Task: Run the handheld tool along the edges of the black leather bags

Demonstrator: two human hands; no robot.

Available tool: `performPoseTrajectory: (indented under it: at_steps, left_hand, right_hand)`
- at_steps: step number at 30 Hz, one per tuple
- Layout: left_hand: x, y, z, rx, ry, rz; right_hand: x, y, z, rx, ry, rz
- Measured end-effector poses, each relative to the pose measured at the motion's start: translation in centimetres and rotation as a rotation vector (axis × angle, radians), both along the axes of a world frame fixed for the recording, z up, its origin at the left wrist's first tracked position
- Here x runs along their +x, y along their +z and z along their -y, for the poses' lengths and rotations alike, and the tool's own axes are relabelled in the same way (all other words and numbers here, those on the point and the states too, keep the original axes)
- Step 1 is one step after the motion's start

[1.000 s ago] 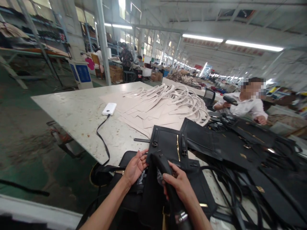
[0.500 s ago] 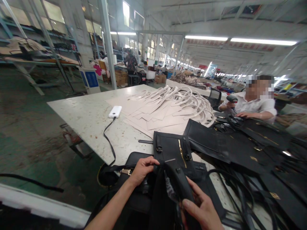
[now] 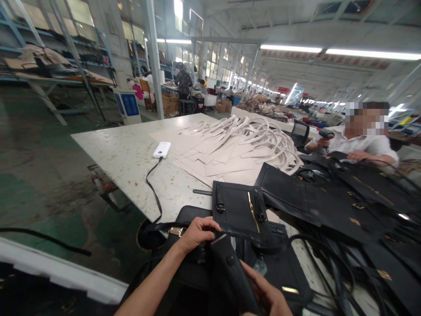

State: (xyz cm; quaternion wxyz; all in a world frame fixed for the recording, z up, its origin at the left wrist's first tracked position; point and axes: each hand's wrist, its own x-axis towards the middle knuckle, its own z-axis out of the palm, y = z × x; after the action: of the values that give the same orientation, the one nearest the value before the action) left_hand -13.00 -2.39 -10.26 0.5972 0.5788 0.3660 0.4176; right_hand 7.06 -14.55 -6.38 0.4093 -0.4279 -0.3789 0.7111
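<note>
My right hand (image 3: 265, 285) is closed around a black handheld tool (image 3: 235, 276) with a rounded body, a small square button and a flat, pale-edged tip. That tip points up toward my left hand (image 3: 199, 235), whose thumb and fingers pinch the edge of a black leather piece; most of this piece is hidden behind the tool. Just beyond my fingers lies a flat black bag panel (image 3: 235, 206) with a gold zip and buckled straps. A black bag with a gold buckle (image 3: 176, 231) sits left of my left hand. Clear plastic wrap (image 3: 259, 266) shows beside the tool.
Black bag parts (image 3: 315, 197) and long straps (image 3: 324, 263) cover the right side of the white table (image 3: 115, 149). Pale panels with looped handles (image 3: 230, 149) are piled behind. A white power bank (image 3: 162, 150) trails a black cable. Across the table, a person (image 3: 368, 147) holds a heat-gun-shaped tool.
The black tool in my right hand has shifted left and its tip has come lower, close to my left fingers. My left hand keeps its pinch. The view has shifted slightly.
</note>
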Motion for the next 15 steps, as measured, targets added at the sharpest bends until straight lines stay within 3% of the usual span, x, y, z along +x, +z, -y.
performPoseTrajectory:
  at_steps: [4, 8, 15]
  left_hand:
    - [0.2, 0.4, 0.2, 0.020, 0.008, 0.039]
    - [0.3, 0.7, 0.4, 0.018, -0.019, 0.103]
    - [0.4, 0.8, 0.6, 0.034, 0.002, 0.063]
  right_hand:
    - [-1.2, 1.7, -1.0, 0.043, 0.003, -0.016]
    - [-0.9, 2.7, -1.4, 0.053, -0.054, 0.105]
    - [0.4, 1.1, 0.1, 0.023, -0.214, 0.058]
